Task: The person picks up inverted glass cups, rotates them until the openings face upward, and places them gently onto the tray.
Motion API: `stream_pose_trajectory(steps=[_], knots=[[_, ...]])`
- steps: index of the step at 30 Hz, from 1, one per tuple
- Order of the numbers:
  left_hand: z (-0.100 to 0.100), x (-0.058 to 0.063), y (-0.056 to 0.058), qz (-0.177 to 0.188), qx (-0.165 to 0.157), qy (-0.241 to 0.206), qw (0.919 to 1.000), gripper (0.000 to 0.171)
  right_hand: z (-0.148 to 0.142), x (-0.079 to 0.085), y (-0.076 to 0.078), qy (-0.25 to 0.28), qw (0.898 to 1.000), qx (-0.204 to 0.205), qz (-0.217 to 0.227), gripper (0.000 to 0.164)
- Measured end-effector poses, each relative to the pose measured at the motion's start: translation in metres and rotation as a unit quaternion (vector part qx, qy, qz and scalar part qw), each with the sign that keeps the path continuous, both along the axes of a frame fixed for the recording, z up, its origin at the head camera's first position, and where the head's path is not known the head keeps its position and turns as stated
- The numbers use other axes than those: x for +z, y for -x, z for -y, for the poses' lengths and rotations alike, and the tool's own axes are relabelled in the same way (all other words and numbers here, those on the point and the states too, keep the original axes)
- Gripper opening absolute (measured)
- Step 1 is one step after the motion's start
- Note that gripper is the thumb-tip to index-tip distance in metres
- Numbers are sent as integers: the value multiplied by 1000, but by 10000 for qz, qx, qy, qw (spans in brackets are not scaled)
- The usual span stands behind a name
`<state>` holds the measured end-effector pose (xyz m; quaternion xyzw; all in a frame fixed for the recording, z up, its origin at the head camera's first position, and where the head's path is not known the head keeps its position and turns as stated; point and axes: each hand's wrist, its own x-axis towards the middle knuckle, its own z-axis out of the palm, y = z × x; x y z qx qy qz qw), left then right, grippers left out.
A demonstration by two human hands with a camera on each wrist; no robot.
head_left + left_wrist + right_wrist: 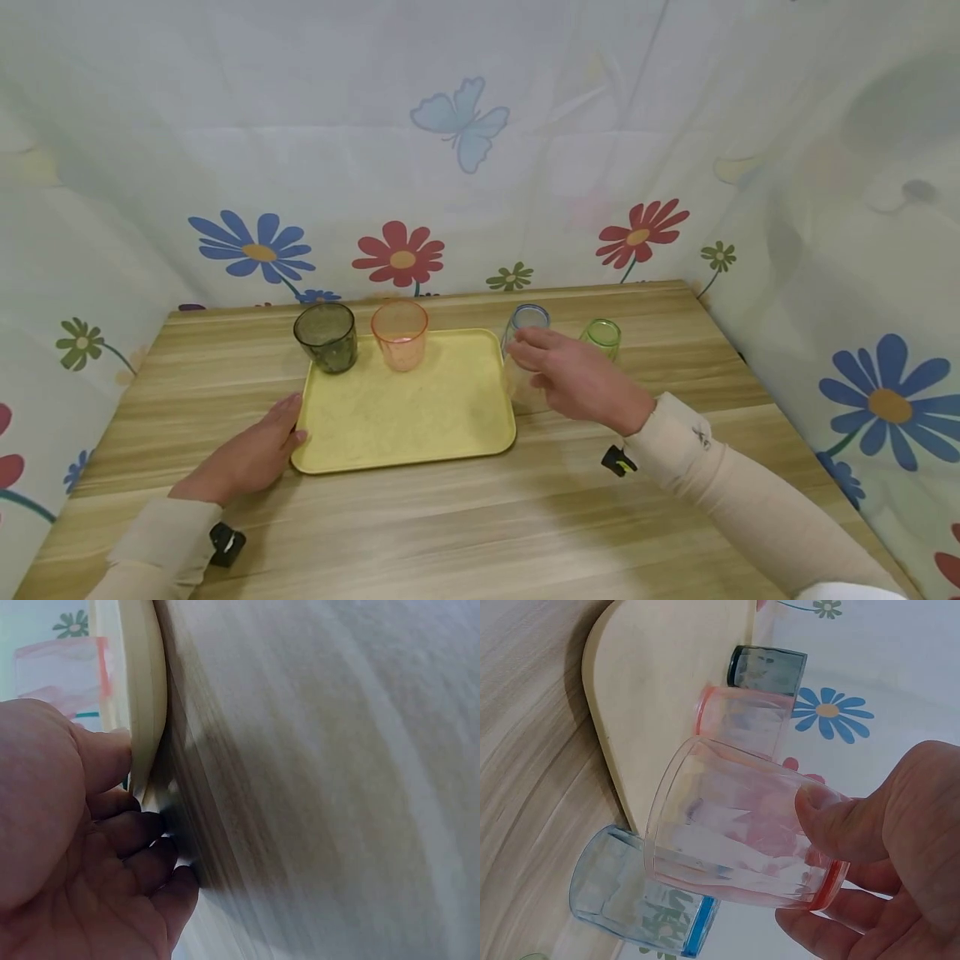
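Observation:
My right hand (573, 375) holds a clear pink-tinted cup (735, 825) by its narrower, red-tinted end, which points up; the wide end faces down. The cup is beside the right edge of a yellow tray (420, 425). At the tray's left edge, my left hand (262, 446) grips the rim, its thumb against it and its other fingers curled low by the tabletop. A dark grey-green cup (326, 337) and an orange-pink cup (401, 337) stand upright along the tray's far side. Just beyond my right hand, a blue-tinted cup (530, 315) stands upside down on the table.
A green cup (602, 335), partly behind my right hand, stands upside down farther right. The wooden table (450, 533) reaches back to a white flower-printed sheet (337, 167), which also hangs at both sides.

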<state>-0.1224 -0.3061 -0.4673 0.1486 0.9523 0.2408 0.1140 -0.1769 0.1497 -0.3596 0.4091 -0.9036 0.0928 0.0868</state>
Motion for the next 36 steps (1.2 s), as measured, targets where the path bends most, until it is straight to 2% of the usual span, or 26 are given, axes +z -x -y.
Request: stream_pose_trajectory(steps=[10, 23, 36], knots=[[1, -1, 2, -14, -117, 71, 9999, 65, 13, 2, 4, -245, 9996, 97, 135, 51], [-1, 0, -1, -3, -40, 204, 9998, 64, 35, 5, 9, -571, 9978, 226, 234, 53], [-1, 1, -2, -10, -32, 292, 9996, 64, 55, 8, 13, -635, 9964, 398, 392, 53]])
